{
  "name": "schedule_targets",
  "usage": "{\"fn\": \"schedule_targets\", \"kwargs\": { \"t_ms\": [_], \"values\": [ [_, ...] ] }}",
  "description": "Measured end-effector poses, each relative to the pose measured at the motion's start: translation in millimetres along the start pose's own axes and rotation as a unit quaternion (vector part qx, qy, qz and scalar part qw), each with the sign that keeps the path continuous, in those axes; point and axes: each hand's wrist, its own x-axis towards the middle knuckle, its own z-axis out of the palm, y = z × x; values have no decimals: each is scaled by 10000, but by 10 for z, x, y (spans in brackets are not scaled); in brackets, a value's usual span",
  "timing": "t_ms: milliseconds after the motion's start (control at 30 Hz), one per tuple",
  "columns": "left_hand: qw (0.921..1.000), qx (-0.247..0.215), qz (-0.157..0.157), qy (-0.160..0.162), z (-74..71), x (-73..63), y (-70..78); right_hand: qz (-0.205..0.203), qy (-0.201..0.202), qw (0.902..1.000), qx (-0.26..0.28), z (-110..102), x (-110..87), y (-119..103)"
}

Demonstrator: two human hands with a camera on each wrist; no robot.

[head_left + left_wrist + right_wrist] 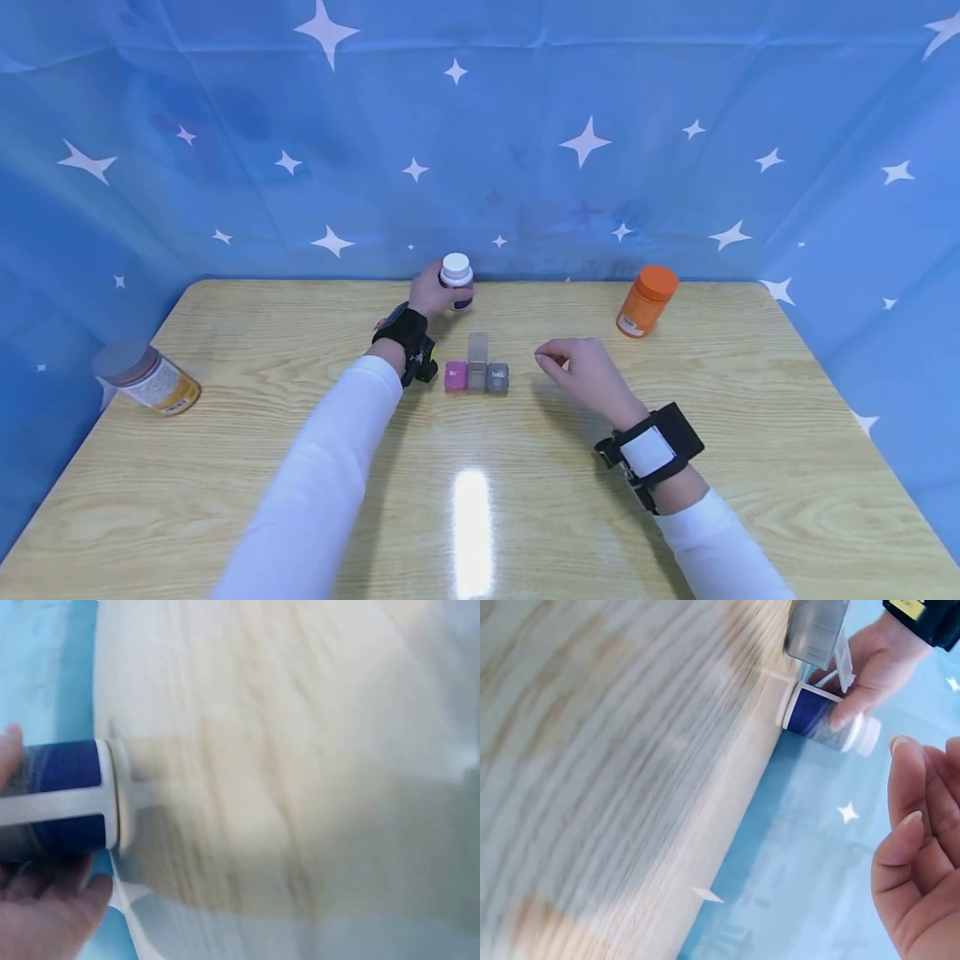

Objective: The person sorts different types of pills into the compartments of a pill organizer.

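Observation:
My left hand (433, 293) grips a white-capped pill bottle (456, 271) at the table's far edge, thumb across its front. A dark blue and white label (67, 766) wraps the bottle in the left wrist view, where its base looks close to the tabletop; contact is unclear. My right hand (588, 373) hovers over the table, fingers loosely curled and nothing between them. Between the hands sits a small pill organizer (456, 377) with pink, pale grey and dark grey compartments. The middle one's clear lid (477, 346) stands raised. Any contents are too small to tell.
An orange bottle (648, 302) with an orange cap stands at the back right. On the far left is a grey-capped jar (153, 379) with a white and yellow label. A blue star-patterned cloth (525, 167) hangs around the wooden table (247, 333).

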Motion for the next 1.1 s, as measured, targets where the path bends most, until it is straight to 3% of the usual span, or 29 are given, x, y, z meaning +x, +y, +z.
{"fn": "schedule_targets", "kwargs": {
  "t_ms": [100, 233, 333, 433, 600, 700, 867, 1100],
  "values": [
    [9999, -145, 42, -9, -12, 6, -6, 30, -54, 10000, 5, -37, -14, 1],
    [9964, -775, 337, -45, -156, -135, 68, 131, -91, 9999, 16, -47, -50, 10],
    [9918, -996, 777, -198, -279, -396, 209, 108, -63, 9999, 7, -68, -83, 23],
    [9889, -764, 1202, -430, -333, -773, 319, -6, -42, 10000, 31, -81, -109, 21],
    [9817, -520, 1556, -962, -174, -1392, 308, -109, -39, 9999, 33, -69, -144, 1],
    [9779, -501, 1530, -1334, -2, -1644, 240, -82, -82, 9999, 13, -75, -159, 2],
    [9750, -320, 1540, -1571, 229, -1856, 118, -40, -139, 9999, -14, -88, -177, -16],
    [9744, -89, 1572, -1607, 391, -1996, 13, -91, -276, 9996, -1, -95, -194, -71]
  ]
}}
